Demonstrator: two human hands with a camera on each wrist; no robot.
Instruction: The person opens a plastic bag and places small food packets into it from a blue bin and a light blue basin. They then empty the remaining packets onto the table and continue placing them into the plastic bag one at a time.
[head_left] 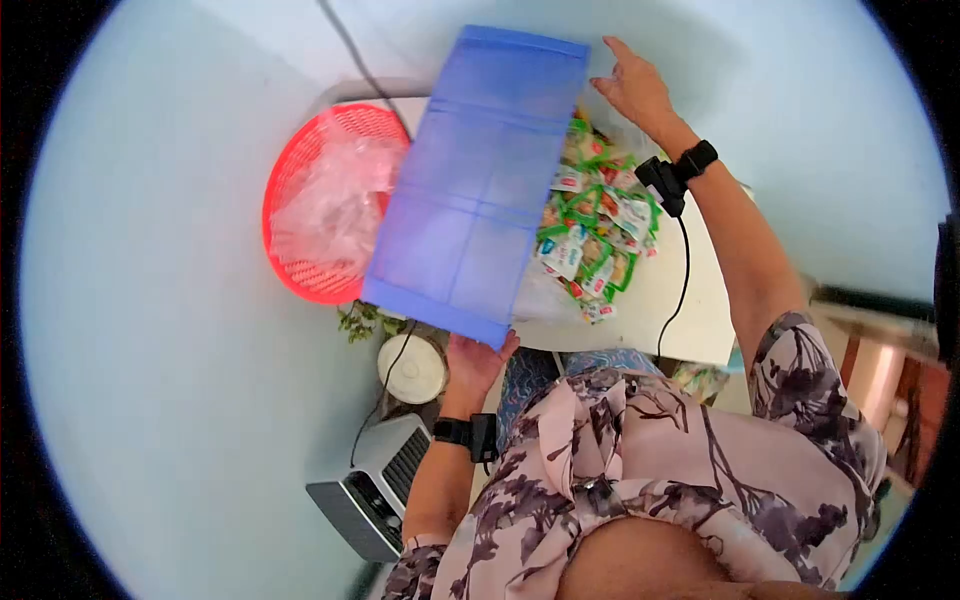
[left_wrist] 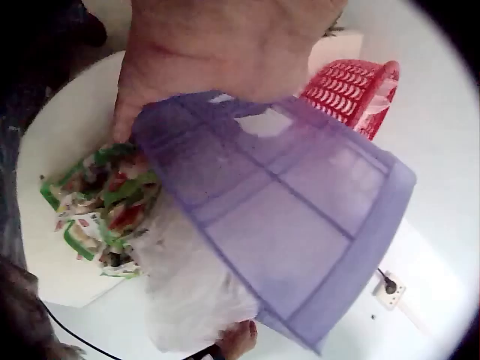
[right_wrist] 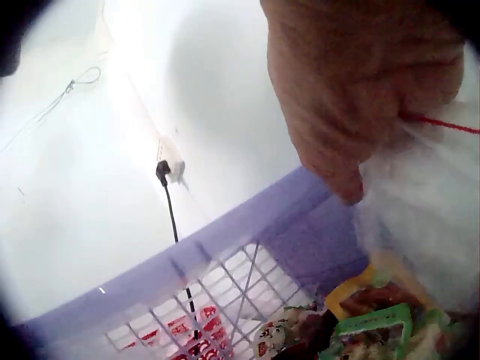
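Note:
A translucent blue-purple plastic basket (head_left: 470,190) is tipped on its side over the white table. My left hand (head_left: 475,365) grips its near end, thumb up along the rim. At the basket's far end is my right hand (head_left: 640,95), index finger extended in the head view. In the right wrist view that hand holds the edge of a clear plastic bag (right_wrist: 424,217), with a red string at the fingers. Beside the basket's open side lies a heap of small green-and-white snack packets (head_left: 600,225). The bag (left_wrist: 191,277) hangs between packets and basket in the left wrist view.
A red mesh basket (head_left: 285,270) full of clear plastic bags stands left on the white table (head_left: 690,320). Below it are a round white lid (head_left: 412,368) and a grey boxy appliance (head_left: 375,490). A plug sits in a wall socket (left_wrist: 390,291).

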